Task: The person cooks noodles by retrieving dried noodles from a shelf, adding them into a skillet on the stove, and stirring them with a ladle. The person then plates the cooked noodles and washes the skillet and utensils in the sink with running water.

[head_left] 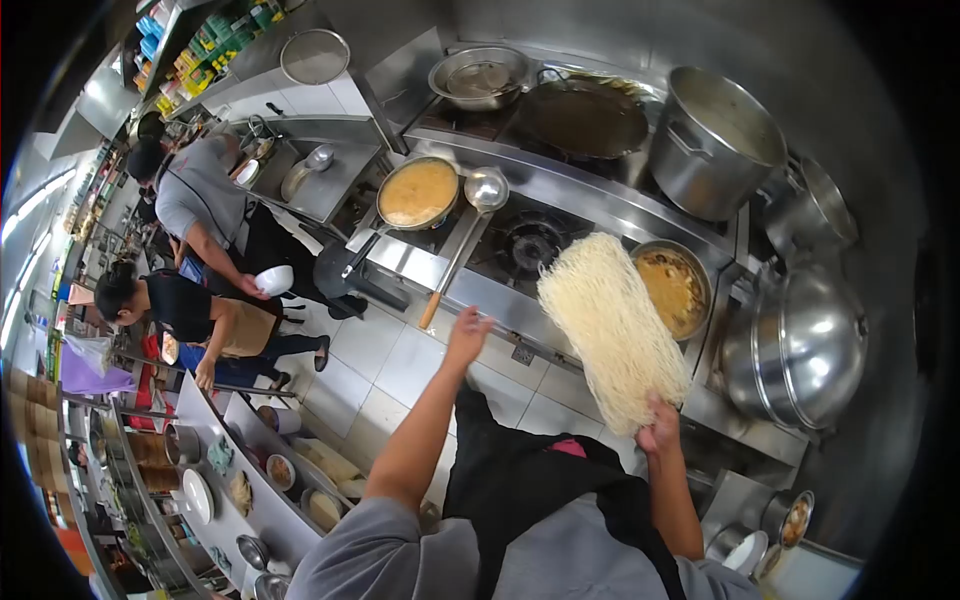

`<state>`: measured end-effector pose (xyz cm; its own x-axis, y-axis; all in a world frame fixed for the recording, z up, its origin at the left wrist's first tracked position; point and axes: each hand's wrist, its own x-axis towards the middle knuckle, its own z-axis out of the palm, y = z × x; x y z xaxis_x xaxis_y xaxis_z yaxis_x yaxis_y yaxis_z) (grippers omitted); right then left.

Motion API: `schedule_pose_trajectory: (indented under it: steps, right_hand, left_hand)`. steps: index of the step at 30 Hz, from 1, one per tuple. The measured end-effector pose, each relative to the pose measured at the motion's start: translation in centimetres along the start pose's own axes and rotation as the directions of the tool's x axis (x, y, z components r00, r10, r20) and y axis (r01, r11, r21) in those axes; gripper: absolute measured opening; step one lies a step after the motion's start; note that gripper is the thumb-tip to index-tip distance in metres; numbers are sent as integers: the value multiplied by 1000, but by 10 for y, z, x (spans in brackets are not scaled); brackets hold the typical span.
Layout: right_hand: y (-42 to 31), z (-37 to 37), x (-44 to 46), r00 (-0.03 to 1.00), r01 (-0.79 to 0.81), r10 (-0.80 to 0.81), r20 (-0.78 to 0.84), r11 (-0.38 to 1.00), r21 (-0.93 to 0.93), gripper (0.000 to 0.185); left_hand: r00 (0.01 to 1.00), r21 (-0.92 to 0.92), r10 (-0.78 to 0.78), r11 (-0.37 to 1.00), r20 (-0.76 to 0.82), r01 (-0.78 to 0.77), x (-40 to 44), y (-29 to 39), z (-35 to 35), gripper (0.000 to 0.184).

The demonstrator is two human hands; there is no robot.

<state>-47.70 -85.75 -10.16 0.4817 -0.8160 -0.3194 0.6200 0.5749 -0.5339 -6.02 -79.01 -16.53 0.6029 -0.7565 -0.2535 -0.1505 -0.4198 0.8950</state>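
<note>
Right hand (658, 428) closed on the near end of a sheet of dry-looking noodles (612, 330); left hand (468, 335) empty, fingers loosely spread, near the ladle (487, 188) handle. Noodles sit over the stove's front edge in view, between the bare burner (530, 245) and the right pan (672, 290) of soup; they overlap that pan's rim, touching or not can't tell.

Risks, my guess: only 1 hand grips 1 end, so the far end could sag or snap and shed strands on the burner. Tipped in fast, the sheet could splash hot soup; it also looks longer than the pan, so ends could hang out. Ladle handle juts past the stove edge, so a left arm swing could knock it.

Labels: coloured packages (200, 65) upper left, print too small. No brand or writing readable.
</note>
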Motion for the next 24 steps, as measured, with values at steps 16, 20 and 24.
schedule_pose_trajectory:
  steps: [16, 20, 24]
  right_hand:
    - [89, 188, 128, 965, 34, -137, -224, 911, -411, 73]
    - [110, 243, 201, 976, 17, -107, -189, 906, -424, 69]
    - [123, 291, 308, 967, -173, 40, -253, 831, -529, 57]
  left_hand:
    - [834, -249, -74, 937, 547, 247, 136, -20, -160, 23]
    - [875, -372, -51, 892, 481, 256, 140, -3, -236, 27]
    - [924, -440, 37, 886, 380, 145, 165, 2, -316, 31]
